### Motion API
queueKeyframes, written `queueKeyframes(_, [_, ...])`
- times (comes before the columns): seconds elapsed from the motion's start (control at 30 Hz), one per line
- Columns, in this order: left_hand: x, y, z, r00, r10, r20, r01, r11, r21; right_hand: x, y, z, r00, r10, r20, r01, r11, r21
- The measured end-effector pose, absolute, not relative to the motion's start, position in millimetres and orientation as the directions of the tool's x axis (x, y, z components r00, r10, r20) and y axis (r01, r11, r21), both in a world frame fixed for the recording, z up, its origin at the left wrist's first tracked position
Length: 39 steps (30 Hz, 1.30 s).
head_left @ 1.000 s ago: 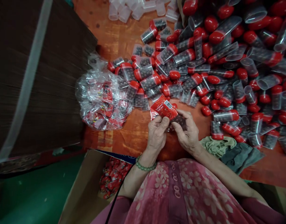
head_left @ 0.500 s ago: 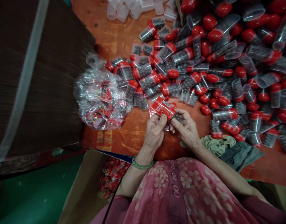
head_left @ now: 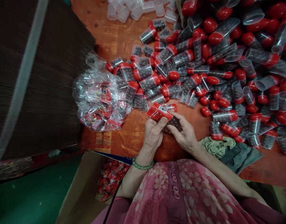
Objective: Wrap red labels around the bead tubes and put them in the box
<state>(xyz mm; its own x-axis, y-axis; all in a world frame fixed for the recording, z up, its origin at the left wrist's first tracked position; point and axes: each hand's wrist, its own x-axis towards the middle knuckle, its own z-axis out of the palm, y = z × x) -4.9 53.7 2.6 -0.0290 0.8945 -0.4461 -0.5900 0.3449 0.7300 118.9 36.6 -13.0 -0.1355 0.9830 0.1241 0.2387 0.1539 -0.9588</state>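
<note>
My left hand (head_left: 153,133), with a green bead bracelet (head_left: 143,165) at the wrist, pinches a red printed packet (head_left: 158,112) between thumb and fingers. A pale barcode patch shows on the packet's face. Close beside it, my right hand (head_left: 185,133) is closed on a clear tube of dark balls (head_left: 174,123). The tube meets the packet's right end; whether it is inside the packet I cannot tell. Just beyond the hands lies another red-capped tube (head_left: 172,107), partly hidden by the packet.
Red-capped tubes of dark balls (head_left: 149,81) are heaped across the back and right of the orange table (head_left: 128,140). To the left are a clear plastic bag (head_left: 102,102) of red packets and a dark stack (head_left: 51,77). Cloths (head_left: 238,155) lie right; a cardboard box (head_left: 79,186) holds red packets below.
The red packet has shifted slightly left and down and tilted a little more. My right hand has moved slightly left with the tube, and more of its dark balls shows.
</note>
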Motion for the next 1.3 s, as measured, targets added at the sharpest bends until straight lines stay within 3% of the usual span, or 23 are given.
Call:
queueKeyframes(0.07, [-3.9,53.6,1.3,-0.054,0.894,-0.445,-0.604,0.326,0.728,118.0,36.4,-12.3,-0.149,0.969,0.195,0.290,0.232,-0.928])
queueKeyframes(0.17, [-2.4,53.5,1.5,-0.055,0.884,-0.464,-0.619,0.334,0.711,117.1,34.7,-10.8,-0.112,0.981,0.158,0.302,0.185,-0.935])
queueKeyframes(0.27, [-3.4,53.1,4.5,-0.029,0.874,-0.486,-0.595,0.375,0.711,117.2,34.8,-8.6,-0.074,0.997,-0.008,0.190,0.007,-0.982])
queueKeyframes(0.37, [-6.0,52.8,8.3,0.033,0.871,-0.490,-0.552,0.424,0.718,118.3,38.2,-7.2,-0.190,0.956,-0.225,-0.054,-0.239,-0.969])
queueKeyframes(0.47, [-6.5,52.6,9.5,0.070,0.872,-0.485,-0.529,0.445,0.722,118.6,40.6,-8.4,-0.277,0.911,-0.305,-0.167,-0.359,-0.918])
queueKeyframes(0.67, [-3.4,53.5,2.6,-0.021,0.833,-0.552,-0.574,0.443,0.689,115.3,38.8,-11.5,-0.084,0.993,-0.080,0.125,-0.069,-0.990])
queueKeyframes(0.83, [-7.7,54.1,7.8,0.025,0.872,-0.490,-0.602,0.404,0.689,112.2,41.1,-8.6,-0.217,0.953,-0.212,-0.094,-0.237,-0.967])
queueKeyframes(0.97, [-8.8,51.7,12.7,0.067,0.874,-0.481,-0.591,0.424,0.686,108.9,40.9,-5.0,-0.241,0.931,-0.275,-0.147,-0.315,-0.938])
queueKeyframes(1.3, [-15.2,57.9,10.3,-0.007,0.904,-0.428,-0.563,0.350,0.749,115.6,41.2,3.6,-0.329,0.899,-0.290,-0.054,-0.325,-0.944])
